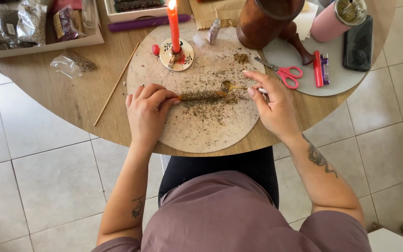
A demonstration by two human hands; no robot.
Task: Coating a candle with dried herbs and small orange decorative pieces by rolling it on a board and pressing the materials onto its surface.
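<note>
My left hand [146, 112] pinches one end of an orange candle [201, 95] coated in dried herbs, lying across a round beige board [197, 135]. My right hand [270, 100] holds a small gold spoon [229, 86] whose bowl rests just above the candle's far end. Loose herb flakes are scattered over the board around the candle.
A lit red candle [174, 25] stands in a painted holder [177, 55] at the board's far side. Red-handled scissors [283, 73], a red lighter [317, 69], a purple lighter [325, 69] and a phone [357, 43] lie right. A wooden stick [116, 85], herb bags [73, 63] and a brown vessel [264, 21] sit nearby.
</note>
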